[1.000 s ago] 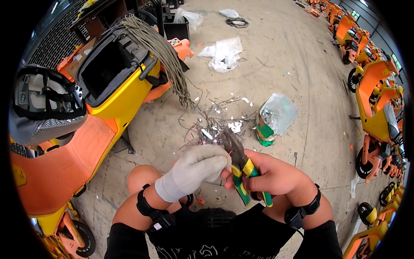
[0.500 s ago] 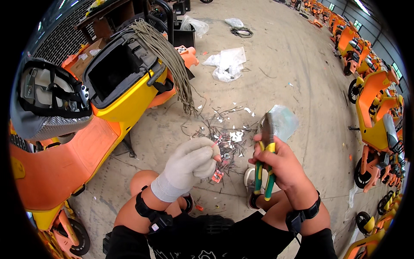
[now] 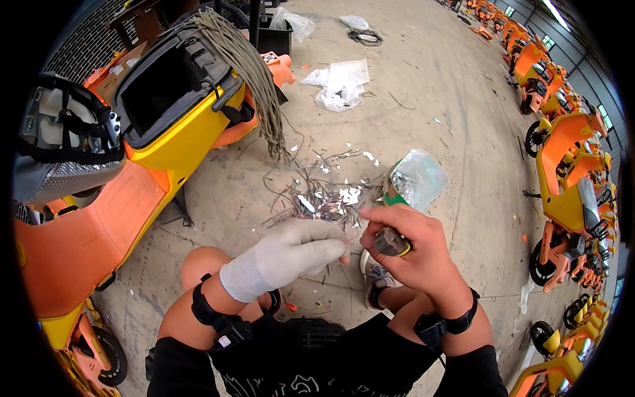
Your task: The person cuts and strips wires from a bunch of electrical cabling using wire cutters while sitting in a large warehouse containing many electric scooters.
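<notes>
Beyond the fingertips the concrete floor (image 3: 423, 99) lies wide and mostly bare, while to their left the yellow scooter body (image 3: 178, 132) and its hanging bundle of grey wires (image 3: 254, 79) close that side in. Just ahead of both hands sits a litter of wire scraps (image 3: 317, 198), with a clear plastic bag (image 3: 417, 178) beside it. The right hand (image 3: 413, 255) is curled tight around a pair of cutters (image 3: 391, 243) — only the butt end shows, so the long axis seems to run away from the camera. The gloved left hand (image 3: 301, 248) reaches across, fingers pinched together at the tips, almost touching the right thumb — what they pinch is too small to tell.
</notes>
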Available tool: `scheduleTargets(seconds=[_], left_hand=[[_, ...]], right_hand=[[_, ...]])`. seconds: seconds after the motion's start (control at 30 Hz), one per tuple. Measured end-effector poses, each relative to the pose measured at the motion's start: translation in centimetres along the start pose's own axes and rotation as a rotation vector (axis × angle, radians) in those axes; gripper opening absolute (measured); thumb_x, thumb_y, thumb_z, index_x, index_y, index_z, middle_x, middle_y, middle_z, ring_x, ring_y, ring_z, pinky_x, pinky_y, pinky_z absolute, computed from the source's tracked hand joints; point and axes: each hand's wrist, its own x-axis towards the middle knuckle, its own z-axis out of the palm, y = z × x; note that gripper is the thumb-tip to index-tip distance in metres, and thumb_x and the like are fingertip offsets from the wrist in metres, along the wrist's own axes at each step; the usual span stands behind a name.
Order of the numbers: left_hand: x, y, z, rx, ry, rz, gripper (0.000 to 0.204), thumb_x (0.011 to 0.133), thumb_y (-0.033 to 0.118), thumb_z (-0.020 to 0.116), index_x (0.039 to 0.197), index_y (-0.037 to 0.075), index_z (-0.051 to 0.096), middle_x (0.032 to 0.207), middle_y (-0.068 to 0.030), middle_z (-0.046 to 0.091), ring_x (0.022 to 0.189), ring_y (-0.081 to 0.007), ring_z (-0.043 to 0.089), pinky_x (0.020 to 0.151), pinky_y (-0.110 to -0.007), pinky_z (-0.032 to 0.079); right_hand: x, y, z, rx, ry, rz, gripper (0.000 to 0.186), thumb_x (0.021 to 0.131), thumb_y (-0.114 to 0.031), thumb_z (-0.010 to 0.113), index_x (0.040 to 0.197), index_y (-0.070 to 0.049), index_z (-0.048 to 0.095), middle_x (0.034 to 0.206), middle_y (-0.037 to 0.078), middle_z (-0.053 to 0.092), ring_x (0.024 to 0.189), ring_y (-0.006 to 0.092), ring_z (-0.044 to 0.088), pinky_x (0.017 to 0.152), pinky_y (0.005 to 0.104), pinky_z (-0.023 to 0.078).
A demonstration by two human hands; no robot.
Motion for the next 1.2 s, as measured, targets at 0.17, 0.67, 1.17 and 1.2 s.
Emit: scheduleTargets(seconds=[0.17,0.67,1.17,1.2], left_hand=[[-0.3,0.4,0.1,0.032,-0.020,0.004,0.025,0.100,0.024,0.057,0.107,0.003,0.068,0.083,0.0054,0.058,0.067,-0.0012,0.046,0.057,-0.018,0.037],[0.0,-0.2,0.6,-0.094,-0.026,0.008,0.023,0.099,0.021,0.057,0.108,0.004,0.068,0.077,0.0070,0.056,0.060,-0.0016,0.041,0.054,-0.020,0.034],[-0.6,-1.0,1.1,-0.334,0.023,0.156,0.022,0.097,0.017,0.056,0.092,-0.003,0.063,0.060,0.0033,0.043,0.052,-0.0059,0.036,0.049,-0.024,0.026],[-0.6,-1.1,0.8,-0.369,0.011,0.175,0.022,0.097,0.016,0.056,0.092,-0.004,0.063,0.060,0.0029,0.042,0.052,-0.0063,0.036,0.049,-0.024,0.026]], right_hand=[[0.5,0.5,0.3,-0.035,0.027,-0.178,0.050,0.060,0.006,0.077,0.108,-0.008,0.069,0.105,0.008,0.068,0.100,0.0294,0.063,0.087,0.0380,0.051],[0.2,0.5,1.2,0.027,-0.055,-0.079,0.028,0.068,0.000,0.072,0.096,-0.004,0.066,0.087,0.007,0.065,0.085,0.0254,0.060,0.075,0.0338,0.050],[0.1,-1.1,1.0,0.507,-0.195,0.446,0.014,0.080,-0.002,0.065,0.094,0.000,0.064,0.086,0.004,0.065,0.079,0.0106,0.060,0.072,0.0277,0.049],[0.1,-1.0,1.0,0.505,-0.203,0.448,0.014,0.081,-0.002,0.064,0.095,0.000,0.064,0.087,0.004,0.065,0.080,0.0099,0.060,0.072,0.0275,0.049]])
